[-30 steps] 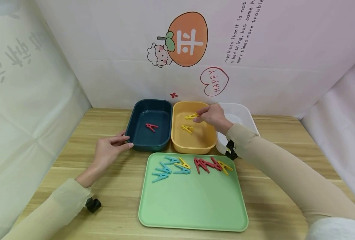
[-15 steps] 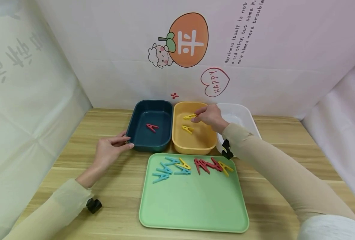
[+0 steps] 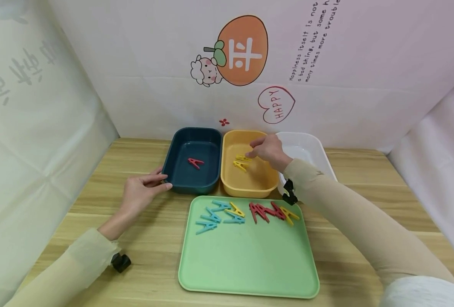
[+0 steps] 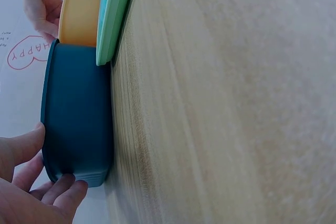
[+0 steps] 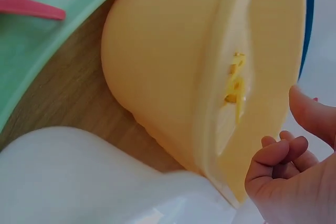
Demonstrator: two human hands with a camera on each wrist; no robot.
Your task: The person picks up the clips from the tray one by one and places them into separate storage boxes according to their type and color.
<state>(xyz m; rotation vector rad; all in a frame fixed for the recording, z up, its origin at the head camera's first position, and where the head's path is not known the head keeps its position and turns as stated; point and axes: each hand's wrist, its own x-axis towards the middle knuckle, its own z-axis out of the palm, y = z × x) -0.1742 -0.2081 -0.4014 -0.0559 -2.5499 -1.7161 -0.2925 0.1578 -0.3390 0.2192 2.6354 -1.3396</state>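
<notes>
My left hand [image 3: 139, 192] grips the near left corner of a dark blue plastic bin [image 3: 190, 187], thumb and fingers on either side of that corner. One red clothespin [image 3: 194, 163] lies in this bin. Over the yellow bin [image 3: 246, 192] hovers my right hand [image 3: 270, 150], its thumb apart from the loosely bent fingers and nothing between them. Below it, two yellow clothespins [image 5: 235, 85] lie close together on the bin's floor. The green tray [image 3: 250, 260] bears blue clothespins [image 3: 210, 215], red clothespins [image 3: 260, 211] and yellow clothespins [image 3: 289, 215] along its far side.
A white bin [image 3: 307, 147] stands right of the yellow one, partly hidden by my right forearm. All three bins line up side by side on the wooden table [image 3: 142, 256], in front of a printed white cloth [image 3: 154, 85]. The tray lies just nearer than the bins.
My right hand has let go of the yellow clothespin, which has dropped beside the other one in the yellow bin. The left hand has stayed at the dark blue bin.
</notes>
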